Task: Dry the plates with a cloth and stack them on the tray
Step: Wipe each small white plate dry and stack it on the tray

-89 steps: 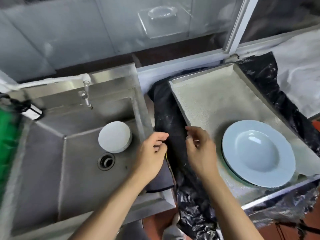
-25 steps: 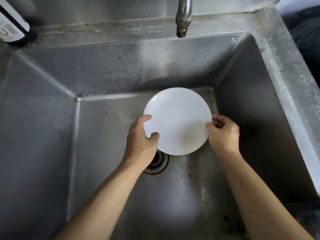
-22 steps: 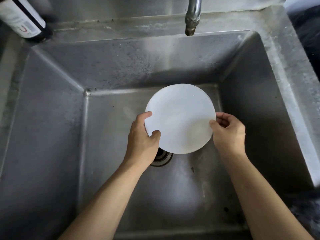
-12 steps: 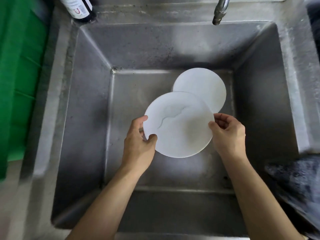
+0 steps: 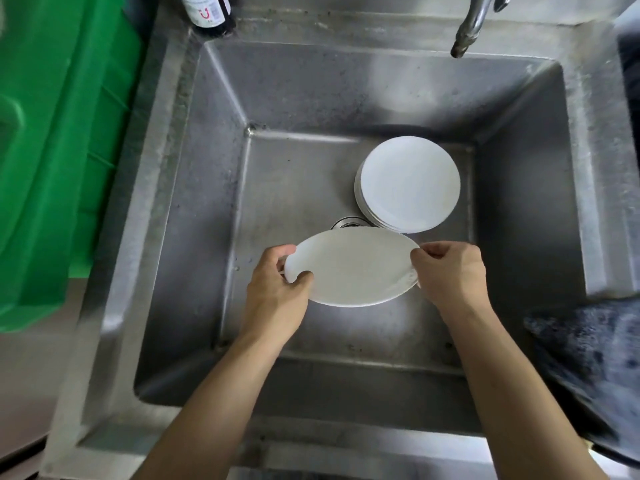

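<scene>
I hold a white plate [image 5: 356, 266] above the steel sink [image 5: 304, 174], tilted with its far edge up. My left hand [image 5: 277, 285] grips its left rim, thumb on top. My right hand [image 5: 450, 271] grips its right rim. A stack of white plates [image 5: 408, 183] rests on the sink floor at the back right, beyond the held plate. A dark cloth [image 5: 588, 358] lies over the sink's right edge. The tray is out of view.
The tap spout [image 5: 467, 29] hangs over the sink's back right. A dark bottle [image 5: 207, 12] stands at the back left corner. A green crate [image 5: 52, 150] sits left of the sink. The drain [image 5: 348, 222] peeks out behind the held plate.
Both hands lifted the top plate off the stack, drew it toward me and tilted it. The stack below has come into view. The camera view has pulled back.
</scene>
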Demonstrator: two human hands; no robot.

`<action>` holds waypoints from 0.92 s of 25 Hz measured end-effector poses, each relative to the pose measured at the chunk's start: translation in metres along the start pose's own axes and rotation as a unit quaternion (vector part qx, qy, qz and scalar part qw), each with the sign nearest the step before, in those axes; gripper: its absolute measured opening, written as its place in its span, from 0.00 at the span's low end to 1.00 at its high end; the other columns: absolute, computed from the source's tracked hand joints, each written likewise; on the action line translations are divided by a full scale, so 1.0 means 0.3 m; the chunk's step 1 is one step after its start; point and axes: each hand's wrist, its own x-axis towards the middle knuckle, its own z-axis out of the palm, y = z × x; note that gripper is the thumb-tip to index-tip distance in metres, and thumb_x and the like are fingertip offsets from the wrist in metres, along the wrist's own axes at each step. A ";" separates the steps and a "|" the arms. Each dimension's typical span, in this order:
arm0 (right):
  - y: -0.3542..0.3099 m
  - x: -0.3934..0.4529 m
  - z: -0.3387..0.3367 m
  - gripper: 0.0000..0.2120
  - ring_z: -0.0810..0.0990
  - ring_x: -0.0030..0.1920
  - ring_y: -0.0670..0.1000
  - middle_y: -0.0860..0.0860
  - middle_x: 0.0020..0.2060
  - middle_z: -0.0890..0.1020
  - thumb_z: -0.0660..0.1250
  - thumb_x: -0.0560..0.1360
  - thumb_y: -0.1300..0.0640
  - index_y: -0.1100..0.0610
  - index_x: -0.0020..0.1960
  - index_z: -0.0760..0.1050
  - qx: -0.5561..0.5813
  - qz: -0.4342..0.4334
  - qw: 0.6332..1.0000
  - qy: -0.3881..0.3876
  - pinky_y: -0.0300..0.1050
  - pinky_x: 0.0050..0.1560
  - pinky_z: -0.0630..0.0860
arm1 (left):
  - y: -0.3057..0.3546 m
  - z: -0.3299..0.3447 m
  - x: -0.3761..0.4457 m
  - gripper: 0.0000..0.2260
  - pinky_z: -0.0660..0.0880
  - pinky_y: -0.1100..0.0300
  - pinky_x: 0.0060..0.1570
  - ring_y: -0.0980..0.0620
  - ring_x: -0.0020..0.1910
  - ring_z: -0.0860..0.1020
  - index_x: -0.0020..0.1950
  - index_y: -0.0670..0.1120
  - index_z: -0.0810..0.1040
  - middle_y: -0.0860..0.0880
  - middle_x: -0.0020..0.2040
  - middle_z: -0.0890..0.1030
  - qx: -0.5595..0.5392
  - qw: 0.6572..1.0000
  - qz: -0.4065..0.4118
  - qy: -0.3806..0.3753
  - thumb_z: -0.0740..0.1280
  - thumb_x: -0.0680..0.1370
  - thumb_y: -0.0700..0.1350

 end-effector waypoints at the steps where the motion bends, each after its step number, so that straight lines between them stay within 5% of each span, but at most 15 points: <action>1: 0.002 -0.005 -0.001 0.08 0.78 0.31 0.49 0.49 0.29 0.81 0.67 0.74 0.58 0.54 0.41 0.85 -0.001 0.005 1.000 0.000 0.36 0.30 0.69 | 0.002 -0.001 -0.004 0.22 0.79 0.56 0.54 0.61 0.50 0.81 0.59 0.60 0.75 0.58 0.55 0.82 0.000 1.000 -0.002 -0.003 0.65 0.65 0.50; 4: 0.012 -0.019 -0.002 0.08 0.83 0.38 0.50 0.50 0.37 0.84 0.68 0.75 0.58 0.56 0.49 0.85 0.023 0.023 0.999 -0.011 0.40 0.36 0.78 | 0.008 -0.002 -0.019 0.24 0.77 0.55 0.59 0.57 0.57 0.80 0.61 0.59 0.75 0.55 0.61 0.81 0.002 1.000 -0.005 -0.010 0.65 0.65 0.51; 7: 0.040 -0.040 -0.003 0.08 0.84 0.46 0.53 0.47 0.42 0.83 0.68 0.77 0.61 0.56 0.55 0.81 0.071 0.056 0.996 -0.025 0.55 0.52 0.84 | 0.012 -0.004 -0.023 0.26 0.75 0.49 0.65 0.54 0.65 0.77 0.65 0.58 0.75 0.52 0.66 0.79 -0.005 1.000 0.004 -0.011 0.65 0.66 0.50; 9: 0.068 -0.063 -0.004 0.10 0.84 0.41 0.49 0.48 0.42 0.83 0.68 0.77 0.64 0.58 0.57 0.80 0.112 0.086 0.989 -0.039 0.51 0.45 0.85 | 0.024 -0.008 -0.020 0.26 0.76 0.51 0.63 0.54 0.62 0.79 0.67 0.57 0.74 0.52 0.65 0.79 -0.011 1.000 0.024 0.007 0.67 0.69 0.47; 14: 0.128 -0.153 0.018 0.14 0.85 0.41 0.51 0.59 0.50 0.85 0.65 0.77 0.69 0.62 0.62 0.77 0.285 0.186 0.937 -0.081 0.38 0.33 0.80 | 0.067 0.017 -0.039 0.19 0.72 0.74 0.46 0.66 0.52 0.79 0.69 0.51 0.73 0.59 0.54 0.82 -0.082 0.994 0.040 0.060 0.67 0.79 0.41; 16: 0.130 -0.182 0.024 0.16 0.85 0.42 0.51 0.60 0.53 0.85 0.65 0.77 0.70 0.62 0.64 0.76 0.324 0.202 0.921 -0.075 0.39 0.34 0.81 | 0.070 0.039 -0.067 0.10 0.78 0.65 0.50 0.58 0.55 0.80 0.61 0.51 0.78 0.60 0.50 0.82 -0.114 0.991 0.024 0.065 0.64 0.81 0.44; 18: 0.126 -0.213 0.026 0.17 0.86 0.40 0.50 0.59 0.51 0.85 0.65 0.77 0.69 0.60 0.65 0.74 0.326 0.196 0.923 -0.067 0.39 0.35 0.81 | 0.077 0.054 -0.101 0.11 0.81 0.54 0.51 0.55 0.56 0.80 0.61 0.55 0.79 0.61 0.52 0.82 -0.173 0.984 -0.012 0.046 0.59 0.83 0.48; 20: 0.116 -0.243 0.025 0.17 0.87 0.37 0.50 0.57 0.49 0.85 0.67 0.77 0.68 0.57 0.64 0.72 0.303 0.179 0.933 -0.071 0.38 0.33 0.81 | 0.089 0.062 -0.113 0.12 0.82 0.54 0.47 0.56 0.55 0.80 0.63 0.60 0.77 0.61 0.55 0.82 -0.242 0.967 -0.062 0.046 0.57 0.85 0.51; 23: 0.097 -0.274 0.011 0.18 0.88 0.37 0.49 0.55 0.47 0.84 0.69 0.76 0.68 0.56 0.62 0.69 0.285 0.166 0.939 -0.096 0.38 0.32 0.80 | 0.118 0.068 -0.111 0.10 0.79 0.51 0.58 0.55 0.58 0.80 0.63 0.60 0.75 0.58 0.60 0.81 -0.290 0.951 -0.079 0.069 0.57 0.86 0.51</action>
